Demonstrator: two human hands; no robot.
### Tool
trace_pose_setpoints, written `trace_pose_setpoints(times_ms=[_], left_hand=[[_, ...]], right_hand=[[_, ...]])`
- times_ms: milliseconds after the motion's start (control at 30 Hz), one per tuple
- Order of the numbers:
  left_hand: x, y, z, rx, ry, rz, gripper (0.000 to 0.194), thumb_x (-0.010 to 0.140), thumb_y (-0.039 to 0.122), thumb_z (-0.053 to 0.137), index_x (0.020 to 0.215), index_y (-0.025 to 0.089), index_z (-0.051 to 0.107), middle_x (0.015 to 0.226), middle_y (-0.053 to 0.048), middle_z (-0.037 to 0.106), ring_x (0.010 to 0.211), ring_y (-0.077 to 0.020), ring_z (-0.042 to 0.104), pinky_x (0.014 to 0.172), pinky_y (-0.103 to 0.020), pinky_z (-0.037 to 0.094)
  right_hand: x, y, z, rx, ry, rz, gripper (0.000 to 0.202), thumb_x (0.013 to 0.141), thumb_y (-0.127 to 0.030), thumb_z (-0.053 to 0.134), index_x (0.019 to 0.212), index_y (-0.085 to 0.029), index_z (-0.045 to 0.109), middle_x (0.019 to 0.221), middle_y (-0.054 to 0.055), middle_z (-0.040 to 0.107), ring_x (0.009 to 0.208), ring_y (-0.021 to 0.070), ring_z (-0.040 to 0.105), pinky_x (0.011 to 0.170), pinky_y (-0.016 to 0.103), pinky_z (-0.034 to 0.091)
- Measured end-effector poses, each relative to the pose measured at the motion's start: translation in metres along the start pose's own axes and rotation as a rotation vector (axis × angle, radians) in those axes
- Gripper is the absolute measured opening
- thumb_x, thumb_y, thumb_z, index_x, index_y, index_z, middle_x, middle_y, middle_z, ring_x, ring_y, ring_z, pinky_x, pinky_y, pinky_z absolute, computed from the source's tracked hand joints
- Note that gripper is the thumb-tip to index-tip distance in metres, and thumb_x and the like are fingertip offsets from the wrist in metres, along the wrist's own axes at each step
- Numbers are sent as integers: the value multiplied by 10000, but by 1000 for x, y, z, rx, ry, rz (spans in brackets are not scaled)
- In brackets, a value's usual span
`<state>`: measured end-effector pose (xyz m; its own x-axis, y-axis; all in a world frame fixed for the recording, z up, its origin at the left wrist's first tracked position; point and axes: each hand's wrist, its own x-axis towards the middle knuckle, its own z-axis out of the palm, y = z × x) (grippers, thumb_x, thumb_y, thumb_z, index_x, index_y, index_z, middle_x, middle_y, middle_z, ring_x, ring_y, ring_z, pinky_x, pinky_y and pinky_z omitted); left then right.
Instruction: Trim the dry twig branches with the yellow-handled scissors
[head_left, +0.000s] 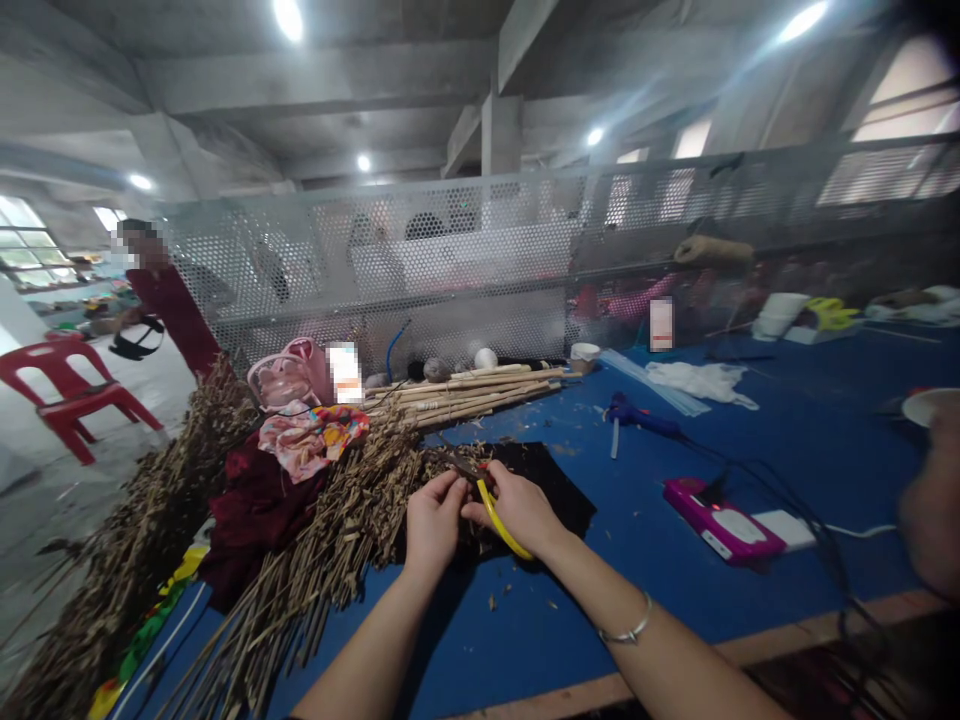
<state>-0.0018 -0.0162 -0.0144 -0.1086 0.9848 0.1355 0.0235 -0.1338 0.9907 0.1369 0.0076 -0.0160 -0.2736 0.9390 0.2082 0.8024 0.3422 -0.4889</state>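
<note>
Yellow-handled scissors [504,525] are in my right hand [517,505], whose fingers are closed round the handle. Their dark blades point up and left, over the edge of a heap of dried brown stems [367,480]. My left hand [435,525] is beside the blades, its thumb and fingers pinched together at the heap's right side; what it grips is too small to make out. Under and behind my hands lies a black sheet [551,485] on the blue table [480,620], with small plant scraps around it.
Wooden sticks [480,395] lie behind the heap, near a pink bag [292,380] and patterned cloth [300,440]. To the right are a blue glue gun [645,415], a magenta device [720,525] and dark cables. A person [172,310] stands at far left near a red chair [71,385].
</note>
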Motion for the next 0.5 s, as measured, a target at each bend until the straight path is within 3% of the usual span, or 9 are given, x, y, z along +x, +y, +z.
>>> trace_pose_setpoints(times_ms=[167, 500], left_hand=[[-1, -3, 1, 73, -19, 55, 282, 750, 347, 526, 819, 121, 681, 695, -41, 648, 633, -144, 549, 601, -235, 423], [-3, 0, 2, -9, 6, 26, 303, 738, 363, 541, 861, 123, 680, 709, -52, 657, 630, -149, 554, 597, -238, 425]], right_hand=[[-1, 2, -4, 44, 28, -41, 491, 641, -530, 622, 952, -188, 458, 861, 62, 608, 789, 200, 582, 599, 232, 326], [-1, -5, -6, -15, -41, 40, 446, 659, -565, 585, 882, -197, 468, 778, 38, 618, 720, 198, 593, 542, 225, 283]])
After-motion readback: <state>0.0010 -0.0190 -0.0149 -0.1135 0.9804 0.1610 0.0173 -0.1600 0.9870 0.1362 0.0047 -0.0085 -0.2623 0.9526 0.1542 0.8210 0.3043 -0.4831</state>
